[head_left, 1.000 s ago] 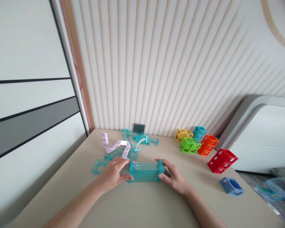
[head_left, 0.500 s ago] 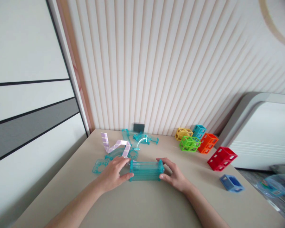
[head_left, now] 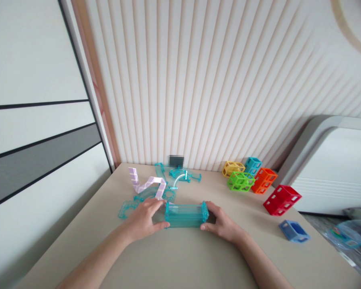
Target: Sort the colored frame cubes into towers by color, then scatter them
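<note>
A clear teal plastic block of long track-like pieces (head_left: pixel 186 214) lies lengthwise across the table in front of me. My left hand (head_left: pixel 146 218) has its thumb and fingers closed around the block's left end. At the other end, my right hand (head_left: pixel 221 220) grips with the thumb at the near side and the fingers behind. Just beyond my left hand lies a pale lilac zigzag chain of segments (head_left: pixel 150 182). A flat teal piece with a round opening (head_left: pixel 128 208) rests left of that hand.
More teal track pieces (head_left: pixel 180 174) lie toward the wall, with a small blurred dark box (head_left: pixel 176 161) behind. On the right stand open-frame blocks: yellow (head_left: pixel 233 168), green (head_left: pixel 240 181), teal-blue (head_left: pixel 253 165), orange (head_left: pixel 264 180), red (head_left: pixel 282 200) and blue (head_left: pixel 294 231).
The fingers of my right hand have shifted slightly around the block's right end. The block stays in place between both hands.
</note>
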A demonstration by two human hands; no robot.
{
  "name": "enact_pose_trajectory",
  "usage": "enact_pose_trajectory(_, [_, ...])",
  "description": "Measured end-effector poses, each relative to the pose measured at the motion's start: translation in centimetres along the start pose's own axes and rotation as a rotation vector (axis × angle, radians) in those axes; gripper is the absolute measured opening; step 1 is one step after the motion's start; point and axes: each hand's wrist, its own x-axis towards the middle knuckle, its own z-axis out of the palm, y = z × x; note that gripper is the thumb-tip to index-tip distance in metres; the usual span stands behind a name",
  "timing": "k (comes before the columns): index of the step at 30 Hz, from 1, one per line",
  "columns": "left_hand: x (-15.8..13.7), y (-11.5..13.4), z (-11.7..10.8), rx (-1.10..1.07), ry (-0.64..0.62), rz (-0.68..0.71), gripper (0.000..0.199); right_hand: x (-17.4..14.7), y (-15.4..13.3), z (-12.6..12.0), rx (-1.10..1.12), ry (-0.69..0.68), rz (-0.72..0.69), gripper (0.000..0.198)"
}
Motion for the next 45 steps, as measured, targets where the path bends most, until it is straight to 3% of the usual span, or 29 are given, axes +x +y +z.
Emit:
enact_pose_trajectory(7, [0.0, 0.1, 0.1, 0.005, -0.042, -0.041, 0.054, 0.1, 0.0, 0.0, 0.009, -0.011, -0.011, 0.052])
enact_pose_trajectory(14, [0.3, 0.9, -0.5, 0.041, -0.096, -0.044, 0.038, -0.4, 0.2, -0.5, 0.090, 0.030, 0.006, 0.079])
enact_pose_trajectory(23, [0.1, 0.6, -0.2, 0.024, -0.055, 0.008, 0.035, -0.1, -0.8, -0.6, 0.068, 0.032, 0.010, 0.051])
enact_pose_trajectory(33, [0.2, 0.9, -0.2, 0.060, -0.060, 0.002, 0.038, -0.2, -0.5, -0.5, 0.079, 0.021, 0.032, 0.057])
enact_pose_trajectory(45, [0.2, 1.0, 0.2, 0.084, -0.082, -0.027, 0.040, -0.1, -0.5, -0.6, -0.020, -0.020, 0.026, 0.045])
